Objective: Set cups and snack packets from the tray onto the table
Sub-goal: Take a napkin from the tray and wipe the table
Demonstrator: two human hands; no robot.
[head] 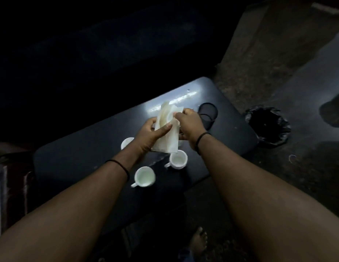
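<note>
left hand (148,134) curled around the pale packets (167,127), thumb laid across the front. right hand (187,124) pinching their upper edge. held above the dark table (85,148), not touching it. three white cups (145,176) standing on the table below, one half hidden under the left hand. black bin (268,125) beside the table, on the floor.

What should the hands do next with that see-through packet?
Probably lower the packet onto a bare part of the dark table, away from the cups. Both the left hand and the right hand hold it in the air, above three white cups already on the table.
</note>
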